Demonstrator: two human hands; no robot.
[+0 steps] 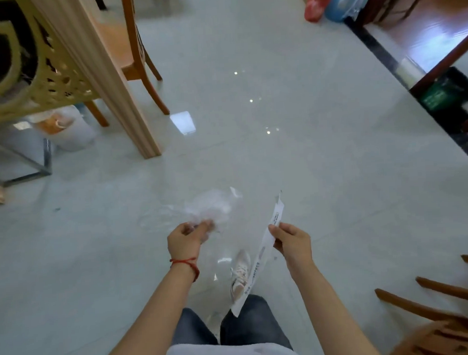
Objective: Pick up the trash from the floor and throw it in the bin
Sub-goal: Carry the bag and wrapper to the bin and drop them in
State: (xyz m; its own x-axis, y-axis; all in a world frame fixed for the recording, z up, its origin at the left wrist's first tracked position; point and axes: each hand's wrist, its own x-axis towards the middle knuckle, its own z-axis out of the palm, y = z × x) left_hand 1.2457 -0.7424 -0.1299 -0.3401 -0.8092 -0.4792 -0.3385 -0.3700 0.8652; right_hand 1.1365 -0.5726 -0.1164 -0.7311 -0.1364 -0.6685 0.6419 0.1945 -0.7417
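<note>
Left hand [186, 241] clenched on crumpled clear plastic [210, 205]; right hand [292, 242] pinching long paper strip [268, 238], axis running near-to-far. Both off the floor. Bin [67, 129] looks far left beside the desk leg [120, 102], left hand nearer.
</note>
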